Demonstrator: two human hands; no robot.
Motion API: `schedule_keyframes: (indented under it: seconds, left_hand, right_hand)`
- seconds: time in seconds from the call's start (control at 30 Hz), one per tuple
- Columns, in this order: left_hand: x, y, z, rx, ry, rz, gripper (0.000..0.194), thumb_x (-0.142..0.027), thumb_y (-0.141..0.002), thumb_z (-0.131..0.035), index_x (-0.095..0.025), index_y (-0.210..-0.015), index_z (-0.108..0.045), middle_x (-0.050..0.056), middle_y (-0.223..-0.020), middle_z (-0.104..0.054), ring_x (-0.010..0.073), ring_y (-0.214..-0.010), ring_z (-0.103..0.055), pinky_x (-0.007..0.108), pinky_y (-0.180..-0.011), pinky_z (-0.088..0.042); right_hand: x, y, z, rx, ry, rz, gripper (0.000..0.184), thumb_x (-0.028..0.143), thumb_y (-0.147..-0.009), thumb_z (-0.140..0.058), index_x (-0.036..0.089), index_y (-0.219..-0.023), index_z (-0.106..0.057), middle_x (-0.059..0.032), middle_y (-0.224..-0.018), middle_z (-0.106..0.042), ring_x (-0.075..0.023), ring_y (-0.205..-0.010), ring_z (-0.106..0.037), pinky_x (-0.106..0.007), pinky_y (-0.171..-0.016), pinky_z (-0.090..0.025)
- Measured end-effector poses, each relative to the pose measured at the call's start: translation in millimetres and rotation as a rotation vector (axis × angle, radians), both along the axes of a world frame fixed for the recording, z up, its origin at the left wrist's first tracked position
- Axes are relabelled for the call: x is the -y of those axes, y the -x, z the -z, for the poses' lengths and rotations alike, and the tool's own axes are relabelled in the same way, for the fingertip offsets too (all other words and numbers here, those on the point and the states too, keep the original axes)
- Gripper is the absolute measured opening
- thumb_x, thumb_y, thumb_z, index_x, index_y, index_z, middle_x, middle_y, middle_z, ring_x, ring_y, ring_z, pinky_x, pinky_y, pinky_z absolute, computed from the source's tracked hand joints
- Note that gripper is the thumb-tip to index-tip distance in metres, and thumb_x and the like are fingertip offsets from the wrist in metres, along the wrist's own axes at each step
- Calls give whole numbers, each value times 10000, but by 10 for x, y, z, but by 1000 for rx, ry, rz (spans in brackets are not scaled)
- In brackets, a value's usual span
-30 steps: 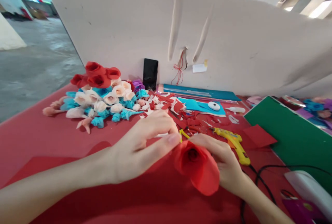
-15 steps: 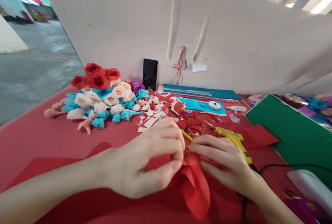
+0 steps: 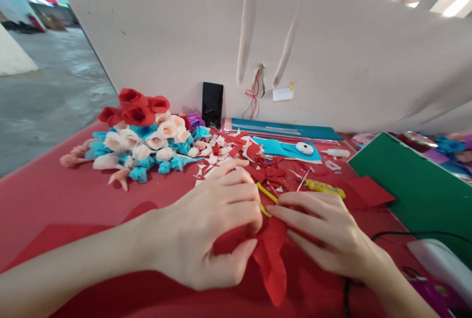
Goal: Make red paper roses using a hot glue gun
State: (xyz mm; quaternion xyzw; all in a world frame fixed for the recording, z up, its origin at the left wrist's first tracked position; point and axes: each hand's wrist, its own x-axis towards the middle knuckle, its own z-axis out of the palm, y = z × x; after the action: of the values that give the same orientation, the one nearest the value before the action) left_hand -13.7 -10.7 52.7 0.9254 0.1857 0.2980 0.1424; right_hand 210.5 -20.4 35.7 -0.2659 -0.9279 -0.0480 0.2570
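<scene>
A red paper flower is held between my two hands, its petals drooping towards me and its mouth turned downward. My left hand has curled fingers at the flower's left upper edge, thumb a little below them. My right hand grips its upper right side, fingers bent over the base. A thin pale stick juts up behind my right fingers; whether it is held I cannot tell. Just beyond the hands lies a yellow-handled tool, partly hidden. Behind my right hand is a yellow glue gun, its handle covered.
Red, white and blue paper flowers are heaped at the left. Paper scraps lie mid-table. A black phone leans on the white panel. At right stand a green board and a black cable.
The flower has tipped from facing me to hanging petals-down. My right hand has come over its base, now hiding the glue gun's handle. The pale stick has come into sight.
</scene>
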Motion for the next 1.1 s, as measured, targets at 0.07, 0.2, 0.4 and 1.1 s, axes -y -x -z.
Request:
schedule_keyframes:
  seconds: [0.07, 0.2, 0.4, 1.1]
  left_hand:
    - [1, -1, 3, -20, -39, 3, 47, -132, -705, -477, -167, -676, -485, 14, -686, -502, 150, -728, -442, 370, -851, -386]
    - [-2, -8, 9, -68, -80, -13, 41, -166, -715, -500, -158, -676, -511, 23, -691, -523, 160, -738, -451, 383, -868, -362]
    - [-17, -22, 43, -61, -145, -12, 89, -140, -718, -472, -147, -663, -542, 31, -676, -542, 162, -727, -455, 408, -903, -340]
    - [-68, -31, 83, -164, -148, 145, 202, -119, -712, -458, -154, -514, -480, 11, -612, -461, 139, -689, -410, 269, -706, -413]
  right_hand:
    - [3, -2, -8, 13, -3, -3, 215, 141, -836, -461, 164, -1015, -577, -65, -914, -618, -142, -740, -586, -255, -599, -450]
    - [6, -8, -15, 30, -4, -7, 217, 141, -836, -462, 162, -1024, -570, -65, -901, -615, -145, -715, -574, -265, -584, -435]
    - [5, 3, -20, 53, -3, -3, 207, 151, -841, -461, 162, -1016, -570, -65, -869, -615, -148, -685, -561, -270, -565, -422]
    - [40, 41, -5, 108, 71, -77, 219, 142, -811, -459, 171, -1008, -551, -69, -902, -608, -171, -677, -523, -307, -564, -411]
